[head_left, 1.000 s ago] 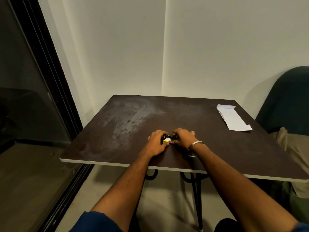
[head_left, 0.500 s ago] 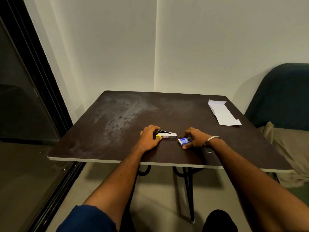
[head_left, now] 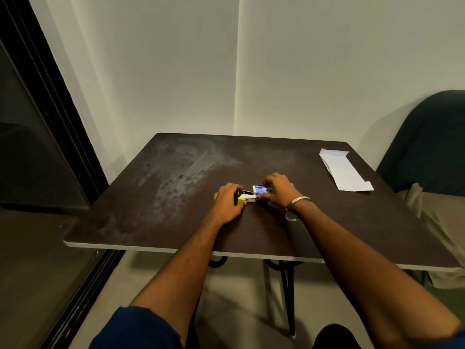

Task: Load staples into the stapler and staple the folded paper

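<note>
A dark, smudged counter (head_left: pixel 161 197) stands in a white-walled corner. Near its front centre lies the stapler (head_left: pixel 247 198), yellow, black and silver. The left hand (head_left: pixel 227 202) holds the stapler's rear end in a closed grip. The right hand (head_left: pixel 278 188) pinches a small blue-and-white staple box (head_left: pixel 260 189) just behind the stapler's front end. The folded paper (head_left: pixel 344 170) lies well apart, at the far right corner.

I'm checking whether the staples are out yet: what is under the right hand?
Under the right hand lies a small blue and white box on the table, beside the stapler that the left hand holds. The fingers cover its right end; no staples are visible.
</note>
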